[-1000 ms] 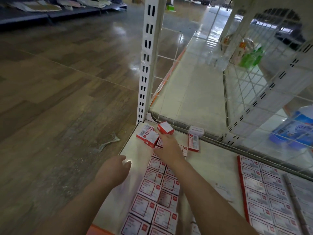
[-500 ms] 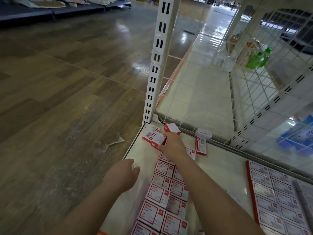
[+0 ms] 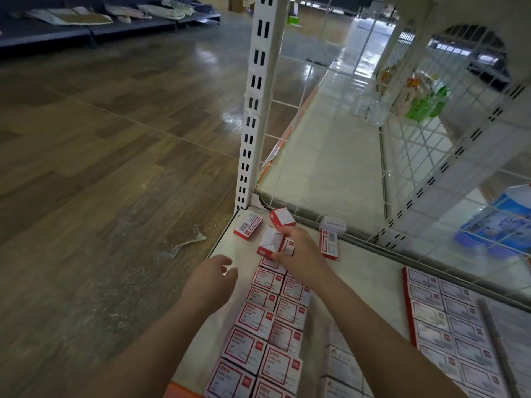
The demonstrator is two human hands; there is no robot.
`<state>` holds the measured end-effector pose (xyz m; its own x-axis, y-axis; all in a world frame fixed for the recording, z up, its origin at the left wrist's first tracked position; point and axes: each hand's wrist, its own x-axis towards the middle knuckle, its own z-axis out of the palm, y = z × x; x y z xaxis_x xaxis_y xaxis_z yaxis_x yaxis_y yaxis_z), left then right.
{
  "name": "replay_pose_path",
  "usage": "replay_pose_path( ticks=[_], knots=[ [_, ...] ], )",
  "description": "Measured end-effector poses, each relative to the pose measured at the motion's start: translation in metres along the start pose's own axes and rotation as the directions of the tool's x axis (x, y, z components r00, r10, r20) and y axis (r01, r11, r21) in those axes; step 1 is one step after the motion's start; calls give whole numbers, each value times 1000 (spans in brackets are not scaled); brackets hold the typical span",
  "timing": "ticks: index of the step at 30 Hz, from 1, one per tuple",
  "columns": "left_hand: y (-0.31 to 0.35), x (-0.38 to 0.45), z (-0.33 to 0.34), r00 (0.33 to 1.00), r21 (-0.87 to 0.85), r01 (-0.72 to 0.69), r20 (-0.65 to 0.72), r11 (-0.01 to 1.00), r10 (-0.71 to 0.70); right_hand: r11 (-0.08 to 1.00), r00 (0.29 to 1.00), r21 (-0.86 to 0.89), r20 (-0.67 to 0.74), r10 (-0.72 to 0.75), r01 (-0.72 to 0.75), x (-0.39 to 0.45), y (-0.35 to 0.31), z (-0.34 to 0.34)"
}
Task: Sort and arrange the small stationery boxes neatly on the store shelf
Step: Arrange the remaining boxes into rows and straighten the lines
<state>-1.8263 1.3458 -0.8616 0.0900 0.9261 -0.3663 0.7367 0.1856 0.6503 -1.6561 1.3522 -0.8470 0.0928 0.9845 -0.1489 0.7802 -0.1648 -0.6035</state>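
While our right hand (image 3: 301, 255) reaches forward along the shelf (image 3: 230, 254), its fingers pinch a small red-and-white box (image 3: 271, 244), tilted at the far end of the double row of boxes (image 3: 267, 320). Our left hand (image 3: 209, 282) hovers palm-down just left of that row, fingers loosely spread, holding nothing. Three loose boxes (image 3: 248, 226) lie near the back wire.

Retail shop, slotted shelf upright (image 3: 253, 110), wire-grid backing (image 3: 425, 145), rows of boxed stock (image 3: 270, 320)
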Motion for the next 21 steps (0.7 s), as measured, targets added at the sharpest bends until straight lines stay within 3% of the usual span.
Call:
replay_pose_path(
  ticks=[6,13,21],
  knots=[
    [24,-18,3,998,-214,-47,24,976,53,995,994,57,79,-80,76,-48,14,-12],
    [49,-33,18,975,-322,-41,194,946,108,986,989,78,4,-151,150,-75,24,-16],
    [57,-41,24,955,-257,-53,268,965,124,977,999,208,14,-53,49,-82,42,-43]
  ],
)
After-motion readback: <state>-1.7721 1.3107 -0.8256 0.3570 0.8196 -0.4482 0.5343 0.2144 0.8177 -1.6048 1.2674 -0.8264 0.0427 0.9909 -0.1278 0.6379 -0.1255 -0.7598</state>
